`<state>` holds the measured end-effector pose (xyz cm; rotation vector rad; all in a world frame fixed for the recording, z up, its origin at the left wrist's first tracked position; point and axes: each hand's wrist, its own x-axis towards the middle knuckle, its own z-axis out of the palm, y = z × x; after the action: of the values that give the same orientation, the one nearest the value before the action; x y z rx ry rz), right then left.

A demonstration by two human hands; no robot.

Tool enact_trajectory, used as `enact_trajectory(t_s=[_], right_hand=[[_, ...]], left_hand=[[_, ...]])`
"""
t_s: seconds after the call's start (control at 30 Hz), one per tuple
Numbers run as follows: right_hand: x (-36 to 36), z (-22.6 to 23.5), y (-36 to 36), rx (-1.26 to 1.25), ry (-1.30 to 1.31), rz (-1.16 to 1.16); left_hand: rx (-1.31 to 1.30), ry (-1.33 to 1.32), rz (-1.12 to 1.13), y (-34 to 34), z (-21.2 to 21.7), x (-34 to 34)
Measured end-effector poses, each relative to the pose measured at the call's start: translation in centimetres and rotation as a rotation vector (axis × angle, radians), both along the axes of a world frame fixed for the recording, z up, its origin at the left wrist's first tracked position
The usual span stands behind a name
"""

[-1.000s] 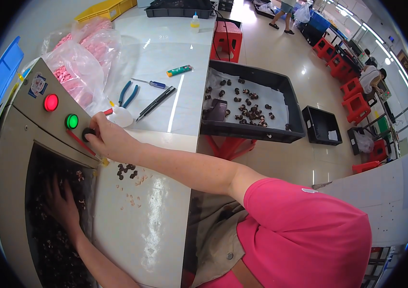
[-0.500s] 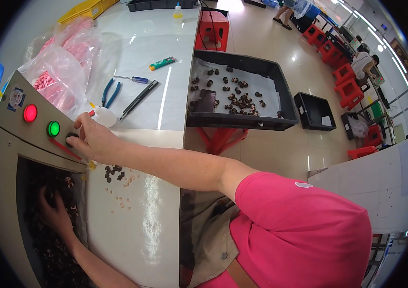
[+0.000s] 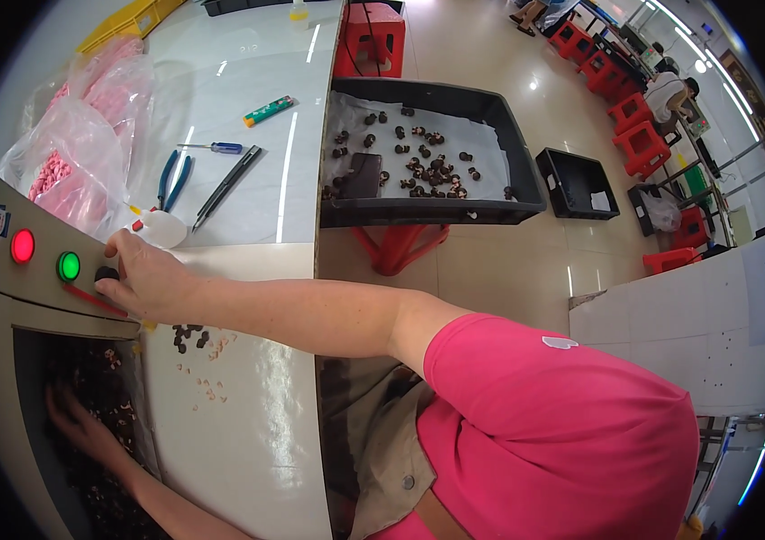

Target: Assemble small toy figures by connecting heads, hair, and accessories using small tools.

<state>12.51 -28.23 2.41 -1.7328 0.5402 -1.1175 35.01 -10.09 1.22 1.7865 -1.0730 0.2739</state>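
Observation:
My right hand [image 3: 150, 281] reaches across to a grey machine panel [image 3: 45, 236]. Its thumb and fingers are closed round a black knob [image 3: 107, 273], beside a lit green button [image 3: 68, 265] and a lit red one [image 3: 22, 247]. Inside the machine's dark opening lies a heap of small dark pieces [image 3: 99, 382] mixed with pale bits. My left hand [image 3: 85, 432] is down among them, its fingers stretched out and partly lost in shadow. I see nothing held in it. On the table near the opening are several loose dark pieces [image 3: 190, 337] and pale chips [image 3: 211, 389].
Blue-handled pliers [image 3: 175, 180], a screwdriver [image 3: 213, 147], black tweezers [image 3: 226, 191], a green tube [image 3: 268, 111] and a white bottle [image 3: 162, 229] lie on the table. Bags of pink pieces [image 3: 76, 171] stand behind. A black tray [image 3: 427, 214] with dark parts rests on a red stool [image 3: 400, 247].
The whole view has shifted, so the table and machine sit farther left. My right hand stays on the knob. The left hand's fingers have changed angle, pointing more toward the opening's far side.

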Motion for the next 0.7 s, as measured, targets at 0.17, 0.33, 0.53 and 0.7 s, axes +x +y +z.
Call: enact_trajectory(t_s=[0.17, 0.33, 0.53, 0.7], right_hand=[[-0.1, -0.1, 0.0, -0.002, -0.015, 0.005], [-0.1, 0.3, 0.2, -0.007, -0.016, 0.032], [0.4, -0.3, 0.1, -0.022, 0.004, 0.027], [0.3, -0.4, 0.0, -0.023, -0.014, 0.021]], left_hand=[[0.011, -0.068, 0.078, 0.2, -0.1, 0.3], [0.045, -0.116, 0.078, 0.5, 0.3, 0.3], [0.068, -0.143, 0.058, 0.3, -0.4, 0.7], [0.073, -0.096, 0.018, -0.1, -0.4, 0.2]])
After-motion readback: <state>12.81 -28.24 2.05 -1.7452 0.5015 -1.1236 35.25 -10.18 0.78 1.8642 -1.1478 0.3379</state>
